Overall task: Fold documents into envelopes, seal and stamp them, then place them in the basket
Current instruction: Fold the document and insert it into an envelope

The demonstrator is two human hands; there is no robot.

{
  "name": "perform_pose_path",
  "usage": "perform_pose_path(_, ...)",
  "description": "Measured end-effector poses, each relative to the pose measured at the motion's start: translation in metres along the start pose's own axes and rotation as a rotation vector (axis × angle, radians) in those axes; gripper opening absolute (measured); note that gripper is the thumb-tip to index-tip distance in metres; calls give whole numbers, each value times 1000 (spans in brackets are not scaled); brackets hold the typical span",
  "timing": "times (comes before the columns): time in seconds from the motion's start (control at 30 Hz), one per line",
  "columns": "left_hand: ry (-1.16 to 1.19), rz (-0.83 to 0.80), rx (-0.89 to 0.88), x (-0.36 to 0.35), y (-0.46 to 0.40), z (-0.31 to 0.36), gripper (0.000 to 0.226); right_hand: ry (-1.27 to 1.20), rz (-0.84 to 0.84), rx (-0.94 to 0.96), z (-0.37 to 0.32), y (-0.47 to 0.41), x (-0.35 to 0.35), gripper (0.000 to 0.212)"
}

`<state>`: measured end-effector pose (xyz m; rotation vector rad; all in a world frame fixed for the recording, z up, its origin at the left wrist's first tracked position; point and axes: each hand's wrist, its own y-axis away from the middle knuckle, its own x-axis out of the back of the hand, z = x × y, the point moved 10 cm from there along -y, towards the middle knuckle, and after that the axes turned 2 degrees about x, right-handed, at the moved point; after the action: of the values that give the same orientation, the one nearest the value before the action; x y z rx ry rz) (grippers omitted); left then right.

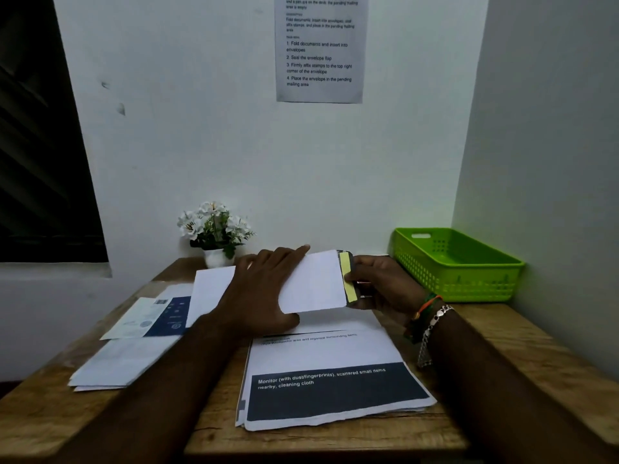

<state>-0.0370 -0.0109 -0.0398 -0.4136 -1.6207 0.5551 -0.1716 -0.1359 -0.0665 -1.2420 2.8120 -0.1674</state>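
Note:
A white envelope (313, 283) is held above the desk, its open end to the right showing a yellow adhesive strip (348, 277). My left hand (264, 289) grips the envelope's left part, fingers spread over its top and thumb beneath. My right hand (382, 284) holds a folded dark-printed document (351, 262) at the envelope's mouth, mostly hidden behind the strip. A stack of printed documents (335, 386) lies on the desk in front of me. The green plastic basket (459, 266) stands at the back right, with nothing visible inside.
More white envelopes (124, 363) and a blue-and-white sheet (157, 316) lie at the left of the wooden desk (502, 349). A small pot of white flowers (216, 229) stands against the back wall. An instruction sheet (320, 51) hangs on the wall.

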Motion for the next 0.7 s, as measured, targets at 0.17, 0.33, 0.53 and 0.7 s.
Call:
perform_pose_path(0.17,-43,8,-5,1,1,6,116,83,-25,29,1,2,-2,23)
perform_pose_path(0.33,-76,13,-27,5,1,9,116,102,-26,79,-1,2,-5,30)
perform_pose_path(0.53,-125,28,-50,7,0,12,119,134,66,183,-4,1,-2,28)
perform_pose_path(0.7,-113,23,-41,6,0,8,120,171,82,211,-3,-1,-2,28)
